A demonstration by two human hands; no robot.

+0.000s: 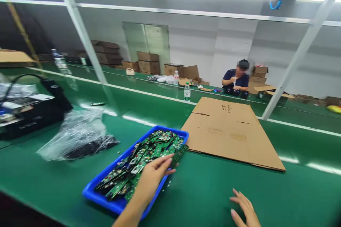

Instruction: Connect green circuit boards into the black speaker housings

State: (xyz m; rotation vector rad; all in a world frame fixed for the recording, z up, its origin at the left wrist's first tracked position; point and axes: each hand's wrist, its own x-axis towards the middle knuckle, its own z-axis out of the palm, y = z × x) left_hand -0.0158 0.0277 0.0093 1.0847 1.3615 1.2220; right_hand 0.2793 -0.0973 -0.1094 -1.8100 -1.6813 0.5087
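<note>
Circuit board (179, 156) pinched in left hand (159, 166), slanting up-right over the tray's (118, 206) right edge; right hand (243, 207) half-open, empty.

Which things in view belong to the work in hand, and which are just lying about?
In the work:
- green circuit board, held by the left hand
- blue tray of boards
- right hand, apparently empty

Seemingly just lying about:
- flat cardboard
- plastic bag
- water bottle
- black bag
</note>
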